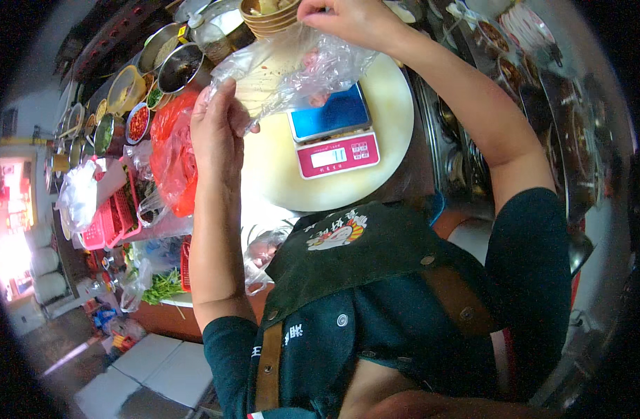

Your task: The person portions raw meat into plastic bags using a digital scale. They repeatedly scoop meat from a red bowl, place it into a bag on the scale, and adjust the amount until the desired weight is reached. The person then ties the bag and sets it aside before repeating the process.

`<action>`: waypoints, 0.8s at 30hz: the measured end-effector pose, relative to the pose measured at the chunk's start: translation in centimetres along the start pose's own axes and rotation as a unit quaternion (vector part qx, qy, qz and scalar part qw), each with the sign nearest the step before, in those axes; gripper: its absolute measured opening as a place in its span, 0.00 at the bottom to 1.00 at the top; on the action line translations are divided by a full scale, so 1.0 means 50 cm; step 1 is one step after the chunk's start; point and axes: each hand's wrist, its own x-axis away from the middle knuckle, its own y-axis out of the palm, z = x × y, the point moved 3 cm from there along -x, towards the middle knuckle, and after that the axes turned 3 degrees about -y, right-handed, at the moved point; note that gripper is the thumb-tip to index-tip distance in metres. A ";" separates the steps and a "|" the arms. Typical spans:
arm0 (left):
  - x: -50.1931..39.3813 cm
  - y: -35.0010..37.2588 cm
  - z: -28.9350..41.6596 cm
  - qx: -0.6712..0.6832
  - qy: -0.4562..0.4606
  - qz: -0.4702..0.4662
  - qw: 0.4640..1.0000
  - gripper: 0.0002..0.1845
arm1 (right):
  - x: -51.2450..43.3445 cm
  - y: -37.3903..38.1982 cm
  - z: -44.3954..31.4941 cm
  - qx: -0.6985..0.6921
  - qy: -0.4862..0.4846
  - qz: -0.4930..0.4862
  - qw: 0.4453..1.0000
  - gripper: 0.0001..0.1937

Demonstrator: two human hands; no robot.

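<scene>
A clear plastic bag [278, 78] is stretched between my two hands above a round cutting board [278, 178]. My left hand [220, 110] grips its left edge, thumb upward. At the top, my right hand [346, 21] pinches the bag's upper edge beside stacked round containers [270, 18]. Pinkish pieces, probably meat, show through or under the plastic. Partly beneath the bag lies a digital kitchen scale [338, 156] with a blue platform and a pink front panel; its display is lit, and the bag hides part of the platform.
Left of the board are a red plastic bag [176, 152], a bowl of chopped red peppers [138, 123], a metal bowl of dark sauce [180, 68] and pink baskets [113, 220]. Metal containers [456, 152] line the right. A clear bag [262, 251] lies near the apron.
</scene>
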 end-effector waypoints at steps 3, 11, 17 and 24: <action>0.003 0.009 -0.021 0.013 0.001 -0.009 1.000 0.11 | 0.008 0.014 0.015 0.068 0.060 -0.134 0.987 0.11; 0.028 0.000 -0.070 -0.075 -0.093 -0.013 0.993 0.13 | 0.039 0.101 0.136 0.065 0.082 -0.127 0.986 0.26; 0.032 0.009 -0.054 -0.148 -0.088 -0.024 0.985 0.13 | 0.112 0.096 0.212 0.091 0.175 -0.193 0.961 0.34; -0.007 0.056 -0.003 -0.473 0.189 -0.077 0.857 0.24 | 0.156 0.093 0.177 -0.312 0.211 -0.211 0.902 0.08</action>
